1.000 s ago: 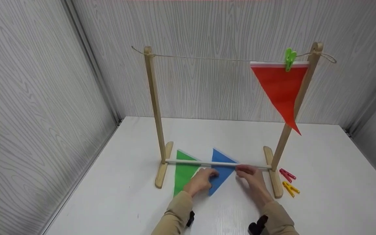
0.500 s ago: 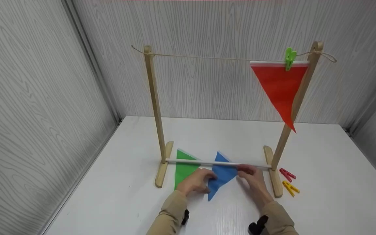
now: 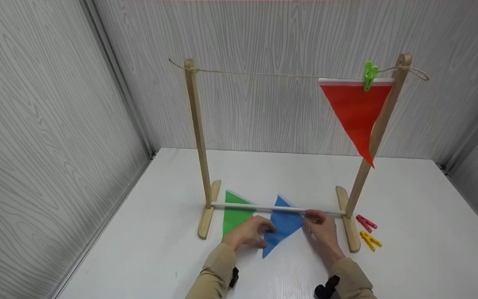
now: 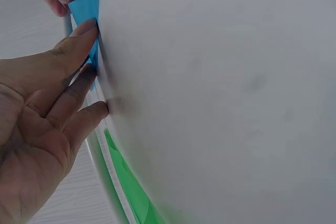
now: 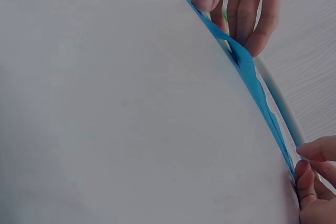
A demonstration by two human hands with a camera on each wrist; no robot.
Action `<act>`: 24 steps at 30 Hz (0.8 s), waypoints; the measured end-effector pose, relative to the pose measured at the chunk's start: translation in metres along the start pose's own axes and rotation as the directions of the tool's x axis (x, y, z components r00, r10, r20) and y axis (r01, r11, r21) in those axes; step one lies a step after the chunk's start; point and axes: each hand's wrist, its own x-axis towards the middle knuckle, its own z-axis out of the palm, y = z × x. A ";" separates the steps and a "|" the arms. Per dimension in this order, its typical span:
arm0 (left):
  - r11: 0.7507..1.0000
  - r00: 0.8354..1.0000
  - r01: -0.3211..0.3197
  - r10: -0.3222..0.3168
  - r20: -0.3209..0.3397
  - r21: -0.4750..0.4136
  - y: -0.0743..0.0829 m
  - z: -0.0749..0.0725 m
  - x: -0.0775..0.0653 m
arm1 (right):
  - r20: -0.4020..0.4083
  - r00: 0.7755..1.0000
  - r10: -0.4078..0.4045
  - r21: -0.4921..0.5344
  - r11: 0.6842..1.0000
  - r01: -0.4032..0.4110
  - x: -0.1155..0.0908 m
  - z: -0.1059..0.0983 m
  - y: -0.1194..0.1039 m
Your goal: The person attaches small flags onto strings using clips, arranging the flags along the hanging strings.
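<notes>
While right grip (image 3: pixel 323 229) pinches blue flag (image 3: pixel 285 225), left grip (image 3: pixel 247 232) loosely spread, seemingly touching it.

Blue triangular flag (image 3: pixel 285 226), slightly rumpled

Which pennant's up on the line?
The red pennant, clipped to the string by the green peg. The green pennant lies on the table; the blue pennant is between left hand and right hand.

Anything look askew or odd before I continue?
Yes: the blue pennant is buckled rather than flat, held between the left hand and right hand, with its far corner under the white rod. The red pennant hangs from one green clip, a little right of its middle. I see no spill.
</notes>
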 end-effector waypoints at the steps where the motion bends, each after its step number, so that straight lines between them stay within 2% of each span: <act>1: 1.000 1.000 -0.003 0.003 0.004 -0.008 0.000 0.000 0.000 | -0.009 1.000 0.004 -0.001 1.000 -0.004 0.000 0.000 0.000; 6: 0.999 1.000 -0.002 0.002 0.014 -0.033 -0.001 -0.001 0.000 | -0.028 1.000 0.007 -0.052 0.999 -0.009 0.000 0.002 0.001; 12: 1.000 1.000 -0.006 0.006 0.012 -0.020 -0.001 -0.001 -0.001 | 0.006 1.000 -0.001 -0.150 0.989 0.002 0.000 0.003 -0.002; 18: 0.999 1.000 -0.027 0.027 0.010 -0.042 -0.002 -0.001 -0.001 | 0.032 0.999 -0.026 -0.168 0.985 0.032 0.001 0.003 -0.004; 24: 0.999 1.000 -0.030 0.030 0.002 0.012 -0.002 0.000 0.000 | 0.048 0.998 -0.034 -0.159 0.986 0.042 0.004 0.002 -0.002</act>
